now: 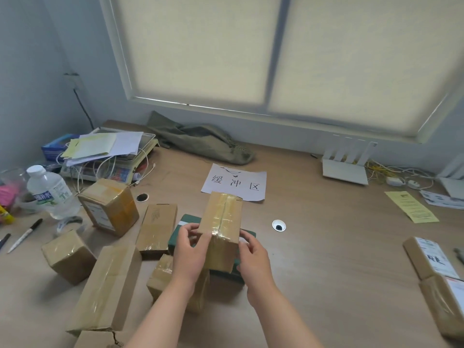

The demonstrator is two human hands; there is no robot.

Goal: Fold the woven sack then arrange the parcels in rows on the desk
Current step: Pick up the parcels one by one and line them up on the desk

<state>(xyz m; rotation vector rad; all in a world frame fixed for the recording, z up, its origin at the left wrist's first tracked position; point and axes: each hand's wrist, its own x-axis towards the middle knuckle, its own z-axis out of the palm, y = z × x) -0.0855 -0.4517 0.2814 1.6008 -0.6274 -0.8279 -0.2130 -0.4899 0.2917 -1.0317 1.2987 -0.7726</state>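
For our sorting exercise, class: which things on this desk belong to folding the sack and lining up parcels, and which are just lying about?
Job: woven sack; taped parcel gripped by left hand and right hand; green parcel beneath; other brown parcels.
Lying about: water bottle, marker pen, router, yellow slip, stacked papers.

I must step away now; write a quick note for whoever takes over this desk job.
The left hand and right hand both grip a taped parcel over a green parcel.
The woven sack lies bunched at the desk's back edge, not neatly folded.
Other parcels sit scattered on the left; two more parcels at the right edge.
Done: no rows yet.
To do: fold the sack, line parcels in rows.
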